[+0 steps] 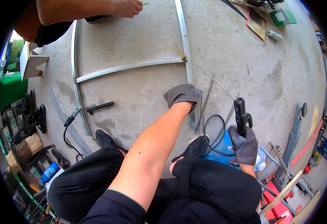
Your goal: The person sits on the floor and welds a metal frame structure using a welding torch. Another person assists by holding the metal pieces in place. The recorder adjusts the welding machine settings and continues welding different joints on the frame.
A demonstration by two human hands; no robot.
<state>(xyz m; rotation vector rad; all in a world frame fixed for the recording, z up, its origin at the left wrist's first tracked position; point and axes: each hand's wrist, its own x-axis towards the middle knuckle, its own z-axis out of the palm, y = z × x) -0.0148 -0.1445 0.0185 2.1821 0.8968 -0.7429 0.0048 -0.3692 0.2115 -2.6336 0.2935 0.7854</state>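
Observation:
My right hand (244, 146), in a dark grey glove, is closed around a black welding electrode holder (240, 115). A long thin welding rod (211, 80) runs from its jaws up and left to the joint of a metal frame (130, 66), where its tip meets or nearly meets a brownish spot. My left hand (181, 94), also gloved, lies over the frame's right bar just below that joint. The glove's wide cuff hides its fingers. A ground clamp (73, 115) with a black cable is attached at the lower part of the frame's left bar.
A wire brush (99, 107) lies inside the frame. Another person's hand (128, 7) is above it at the far left. Loose rods (205, 100) lie right of my left hand. A black cable (204, 131) loops by my right foot. A can (274, 35) lies far right.

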